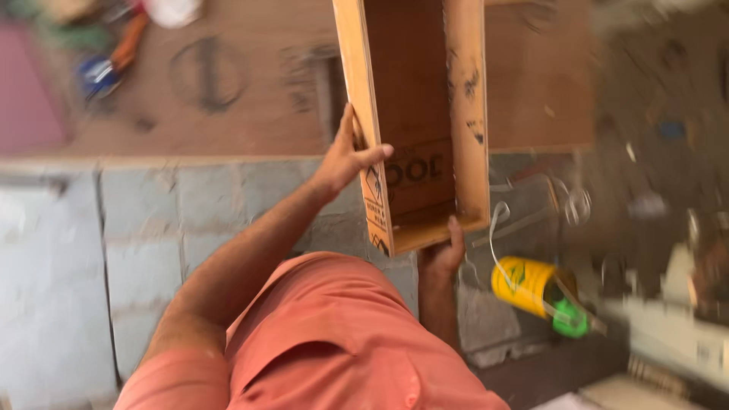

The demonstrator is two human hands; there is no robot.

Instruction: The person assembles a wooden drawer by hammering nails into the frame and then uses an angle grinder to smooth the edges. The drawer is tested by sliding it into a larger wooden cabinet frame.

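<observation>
The left hand [345, 159] clamps the open plywood box [414, 114] on its side panel at 12 o'clock while the right hand [446, 254] curls under its near end, and it looks stiff, light, best gripped by those edges

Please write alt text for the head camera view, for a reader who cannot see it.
A person's left hand and right hand hold an open plywood box above a paved floor; a yellow can lies nearby.
</observation>
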